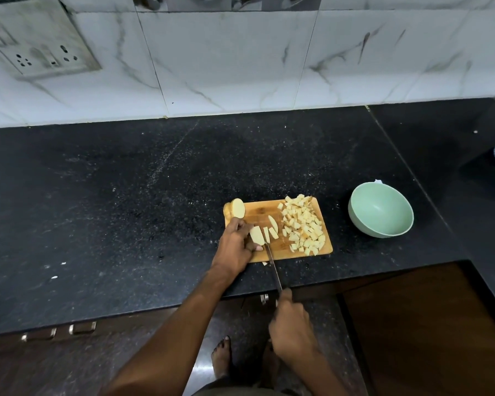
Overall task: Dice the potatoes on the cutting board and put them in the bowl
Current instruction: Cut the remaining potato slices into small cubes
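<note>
So the left hand (237, 238) is curled over a pale yellow peeled potato chunk (256, 235), fingers and thumb pinning it down on the small rectangular wooden cutting board (257, 208). The right hand (290, 324) sits closer to the body, off the bench edge, wrapped around the handle of a long narrow steel knife (272, 265), and the blade tip lands right beside the left thumb, against the chunk's cut face.

Handling-wise, my guess: raw potato is firm and fairly dense, so it takes real pressure to cut, and the peeled faces are probably wet and starchy, so slippery. The chunk looks to be lying on a flat cut side, which should keep it from rolling. Best hold is on top and at the back, fingertips tucked away from the blade, since it's getting short.

Just past the left fingers, on the knife side, are a few thin pale slices (271, 231), some standing on edge, one lying loose. Further right from there is a heap of small pale yellow potato cubes (302, 225) covering the right end of the board, light and loose, easy to scatter when scooped. One little scrap has dropped onto the bench by the board's near edge. Beyond the left knuckles, at the far left corner of the board, another rounded potato half (237, 208) waits uncut.

Well to the right of both hands, apart from the board, sits the pale green round bowl (355, 221), nothing in it yet, on the black speckled stone bench (126, 195).
</note>
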